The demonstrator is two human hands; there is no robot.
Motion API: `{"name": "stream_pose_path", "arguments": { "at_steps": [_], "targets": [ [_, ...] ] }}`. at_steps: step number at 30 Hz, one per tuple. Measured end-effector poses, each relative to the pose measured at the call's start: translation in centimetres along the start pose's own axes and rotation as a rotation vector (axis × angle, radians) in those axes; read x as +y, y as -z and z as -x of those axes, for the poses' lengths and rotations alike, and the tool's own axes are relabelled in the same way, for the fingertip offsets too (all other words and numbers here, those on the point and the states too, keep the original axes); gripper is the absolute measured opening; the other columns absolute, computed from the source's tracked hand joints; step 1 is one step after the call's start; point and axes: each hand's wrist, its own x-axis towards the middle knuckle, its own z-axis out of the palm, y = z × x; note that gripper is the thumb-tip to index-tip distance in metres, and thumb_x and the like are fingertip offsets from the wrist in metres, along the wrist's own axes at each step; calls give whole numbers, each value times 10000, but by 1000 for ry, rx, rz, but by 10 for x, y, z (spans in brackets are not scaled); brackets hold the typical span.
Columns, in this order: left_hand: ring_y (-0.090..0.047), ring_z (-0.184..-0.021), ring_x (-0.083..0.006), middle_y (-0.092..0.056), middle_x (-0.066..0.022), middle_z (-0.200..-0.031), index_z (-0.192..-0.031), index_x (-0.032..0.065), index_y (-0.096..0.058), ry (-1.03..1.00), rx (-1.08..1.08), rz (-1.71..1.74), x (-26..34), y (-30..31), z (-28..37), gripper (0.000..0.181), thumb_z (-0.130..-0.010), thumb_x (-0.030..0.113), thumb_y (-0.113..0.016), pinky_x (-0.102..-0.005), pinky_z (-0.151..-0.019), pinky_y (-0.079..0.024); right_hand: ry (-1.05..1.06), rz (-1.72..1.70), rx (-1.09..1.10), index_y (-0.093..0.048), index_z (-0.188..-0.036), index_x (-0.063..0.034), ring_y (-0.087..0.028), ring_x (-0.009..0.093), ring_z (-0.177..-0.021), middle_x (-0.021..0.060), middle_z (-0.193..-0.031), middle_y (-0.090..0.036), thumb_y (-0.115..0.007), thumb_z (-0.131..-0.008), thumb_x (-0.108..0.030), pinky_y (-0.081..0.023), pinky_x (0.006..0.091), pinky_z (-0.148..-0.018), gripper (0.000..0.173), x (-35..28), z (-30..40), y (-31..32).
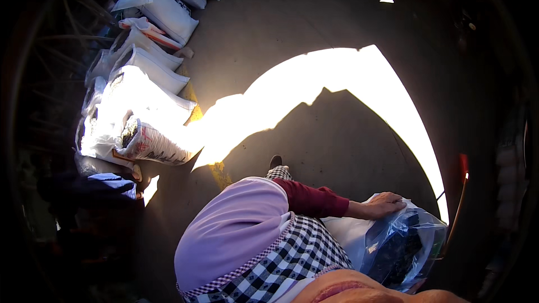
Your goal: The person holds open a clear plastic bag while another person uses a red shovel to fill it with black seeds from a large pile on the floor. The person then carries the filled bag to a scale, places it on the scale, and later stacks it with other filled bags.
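My left hand (382, 206), at the end of a dark red sleeve, reaches across to the right, its fingers bent over the upper edge of a bag. This clear plastic bag (406, 231) holds something dark. Beside it, under my forearm, lies white sack-like material (347, 232); whether it is part of the same bag, I cannot tell. Lavender cloth and a black-and-white checked apron cover my body. My right hand is out of view; what lies behind the bag's lower edge is hidden.
White sacks (168, 14) stand in a row at the left; an open, printed one (158, 143) shows grainy contents. A yellow floor line (220, 174) runs past them. Blue cloth, perhaps a person's clothing (113, 185), shows lower left. A thin pole (457, 214) stands right of the bag.
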Motion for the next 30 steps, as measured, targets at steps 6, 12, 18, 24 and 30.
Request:
{"name": "stream_pose_path", "arguments": {
  "at_steps": [6, 12, 18, 24, 30],
  "targets": [
    [-540, -615, -121, -541, -58, -669, -732, 12, -612, 303, 73, 234, 10, 168, 16, 462, -975, 382, -480, -343, -645, -456, 9, 30, 53, -495, -1302, -4, -508, 167, -1074, 98, -1249, -527, -437, -1017, -357, -411, 289, -897, 457, -13, 6, -113],
    [-556, -586, -121, -566, -61, -652, -724, 32, -635, 263, 79, 208, 25, 328, 44, 450, -975, 357, -449, -350, -631, -482, 47, 53, 146, -522, -1269, -3, -521, 157, -1030, 91, -1208, -550, -450, -1014, -360, -421, 281, -865, 445, -46, 34, -255],
    [-612, -711, -205, -626, -121, -733, -776, 16, -659, 124, 96, 19, 85, 460, 45, 485, -948, 427, -467, -401, -714, -480, 99, 82, 122, -549, -1237, -1, -535, 146, -986, 84, -1166, -573, -463, -1010, -363, -430, 274, -834, 436, -86, 55, -396],
    [-642, -721, -240, -665, -145, -781, -829, 26, -677, -116, 311, -167, 117, 615, 32, 474, -933, 451, -496, -402, -695, -496, 155, 85, 52, -576, -1204, 0, -548, 135, -942, 77, -1125, -596, -476, -1007, -366, -439, 266, -802, 428, -98, 47, -528],
    [-578, -602, -218, -627, -113, -676, -787, 12, -663, -184, 843, -58, 87, 835, 0, 462, -922, 429, -515, -390, -631, -467, 203, 61, -158, -604, -1172, 1, -562, 124, -898, 71, -1083, -619, -489, -1003, -370, -449, 259, -771, 423, -94, -39, -741]
  ]
}}
